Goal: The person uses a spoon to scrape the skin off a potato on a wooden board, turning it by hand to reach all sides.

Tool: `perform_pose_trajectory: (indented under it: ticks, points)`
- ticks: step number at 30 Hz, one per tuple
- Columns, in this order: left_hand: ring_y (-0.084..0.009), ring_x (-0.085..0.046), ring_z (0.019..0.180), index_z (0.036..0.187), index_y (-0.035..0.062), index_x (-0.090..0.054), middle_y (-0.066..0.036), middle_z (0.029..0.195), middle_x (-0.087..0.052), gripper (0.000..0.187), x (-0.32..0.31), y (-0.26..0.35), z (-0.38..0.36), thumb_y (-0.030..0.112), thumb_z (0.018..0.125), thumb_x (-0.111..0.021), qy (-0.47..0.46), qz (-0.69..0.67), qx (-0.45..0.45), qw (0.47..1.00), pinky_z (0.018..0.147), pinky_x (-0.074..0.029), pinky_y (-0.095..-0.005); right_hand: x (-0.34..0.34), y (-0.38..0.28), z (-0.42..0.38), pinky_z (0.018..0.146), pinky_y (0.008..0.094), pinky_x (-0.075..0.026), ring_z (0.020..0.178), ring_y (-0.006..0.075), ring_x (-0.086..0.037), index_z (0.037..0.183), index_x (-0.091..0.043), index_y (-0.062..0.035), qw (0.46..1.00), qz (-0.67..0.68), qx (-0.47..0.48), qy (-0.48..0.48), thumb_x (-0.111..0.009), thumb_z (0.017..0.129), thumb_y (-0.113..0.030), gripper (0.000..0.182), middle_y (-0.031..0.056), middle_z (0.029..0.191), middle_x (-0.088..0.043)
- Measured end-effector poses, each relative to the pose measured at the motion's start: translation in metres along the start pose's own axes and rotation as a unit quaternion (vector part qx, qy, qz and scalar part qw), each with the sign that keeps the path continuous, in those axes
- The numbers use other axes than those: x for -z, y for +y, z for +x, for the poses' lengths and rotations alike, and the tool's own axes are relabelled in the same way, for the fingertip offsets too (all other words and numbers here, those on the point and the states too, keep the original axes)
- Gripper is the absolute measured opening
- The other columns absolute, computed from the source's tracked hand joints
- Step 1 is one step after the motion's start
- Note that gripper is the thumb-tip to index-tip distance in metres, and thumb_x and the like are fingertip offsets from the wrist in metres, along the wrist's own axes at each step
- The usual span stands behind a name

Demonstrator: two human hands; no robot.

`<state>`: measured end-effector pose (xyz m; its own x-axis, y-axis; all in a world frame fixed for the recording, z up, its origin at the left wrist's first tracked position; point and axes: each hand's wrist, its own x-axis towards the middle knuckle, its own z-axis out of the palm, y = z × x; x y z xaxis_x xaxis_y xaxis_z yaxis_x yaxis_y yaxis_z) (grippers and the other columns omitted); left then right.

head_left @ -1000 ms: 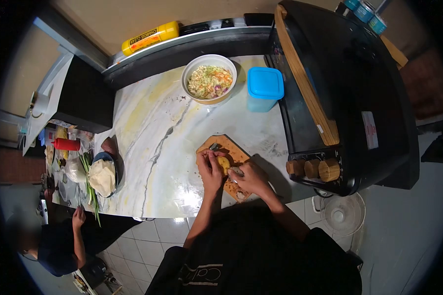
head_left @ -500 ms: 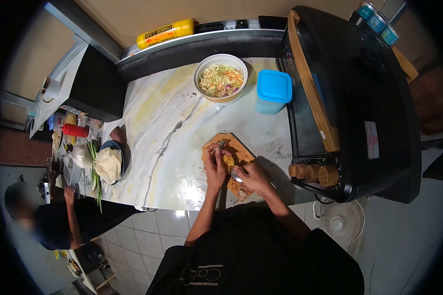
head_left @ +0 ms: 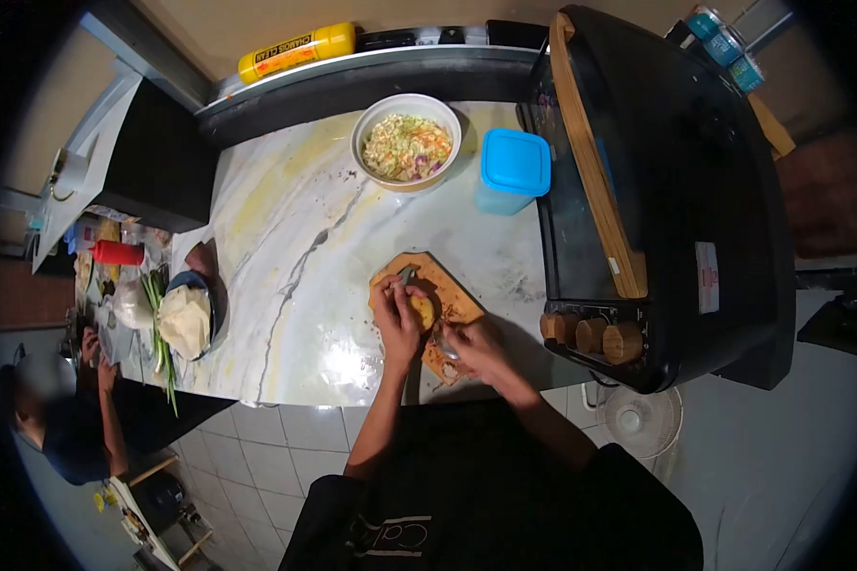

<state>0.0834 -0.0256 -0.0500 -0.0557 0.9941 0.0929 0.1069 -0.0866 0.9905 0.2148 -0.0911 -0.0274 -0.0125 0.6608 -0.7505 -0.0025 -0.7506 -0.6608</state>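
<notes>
My left hand [head_left: 397,322] is closed around a rounded yellow piece of vegetable [head_left: 422,312], its exact kind unclear, close over a wooden cutting board [head_left: 448,297]. My right hand [head_left: 476,350] grips a shiny metal spoon [head_left: 447,348], whose bowl is just below and right of the yellow piece. Brown scraps lie scattered on the board around both hands. A small grey-green object [head_left: 407,274] shows at the board's far left, beside my left fingertips.
A bowl of shredded vegetables [head_left: 407,179] and a blue-lidded container [head_left: 515,164] stand farther back on the marble counter [head_left: 267,257]. A black oven [head_left: 676,209] borders the right. At left, green onions [head_left: 159,324] lie beside a dark bowl [head_left: 217,314]; another person [head_left: 76,428] works there.
My right hand and the spoon have drawn slightly down and away from the yellow piece, baring more of it. The whole view has shifted a little. The other person's hands have moved closer together.
</notes>
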Motion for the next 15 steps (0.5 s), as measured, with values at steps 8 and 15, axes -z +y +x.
perform_pose_trajectory:
  ticks: [8,15]
  points:
    - [-0.0156,-0.060,0.078,0.112,-0.0014,-0.044,-0.012,0.081,-0.062,0.016,0.003,-0.006,-0.002,0.010,0.102,-0.039,-0.011,-0.019,0.017,1.000,0.074,-0.046,-0.0274,-0.008,-0.019,-0.009,0.035,0.0212,-0.021,0.042,0.0042,-0.033,0.084,-0.050,-0.0082,0.987,0.145,-0.034,-0.057,-0.054,0.097,-0.043,0.037,-0.0033,0.058,-0.039]
    - [-0.0173,-0.060,0.082,0.113,-0.0006,-0.042,-0.015,0.085,-0.061,0.016,0.000,-0.026,-0.008,0.011,0.103,-0.039,-0.011,-0.031,-0.027,0.999,0.080,-0.045,-0.0290,-0.013,-0.009,-0.008,0.035,0.0225,-0.023,0.039,0.0047,-0.031,0.080,-0.048,-0.0110,0.984,0.166,-0.023,-0.065,-0.055,0.096,-0.044,0.038,-0.0041,0.052,-0.038]
